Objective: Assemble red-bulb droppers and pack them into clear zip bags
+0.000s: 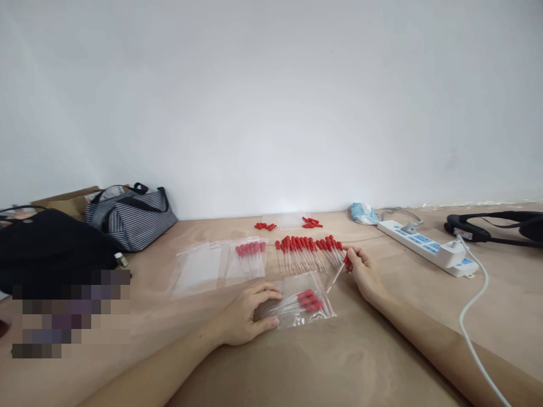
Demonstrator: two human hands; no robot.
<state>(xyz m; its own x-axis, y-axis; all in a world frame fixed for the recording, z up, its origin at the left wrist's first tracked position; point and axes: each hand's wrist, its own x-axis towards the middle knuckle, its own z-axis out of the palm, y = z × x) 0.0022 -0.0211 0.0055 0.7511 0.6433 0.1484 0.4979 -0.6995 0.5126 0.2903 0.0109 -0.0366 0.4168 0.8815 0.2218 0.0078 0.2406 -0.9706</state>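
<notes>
Pale wall behind brown tabletop; right hand, right of frame centre, pinches red-bulbed dropper by bulb; left hand, lower centre, spread around left end of zip bag; dropper likely light, bulb soft, slim stem perhaps fragile, best held at bulb

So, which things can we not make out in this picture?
Head view:
Pipette: bulb partly covered by the right hand.
Clear bag: left edge partly behind the left hand.
Black device: cut off by right edge.
Small bottle: any lettering too small.
Pixelated patch: hides what lies beneath.
</notes>
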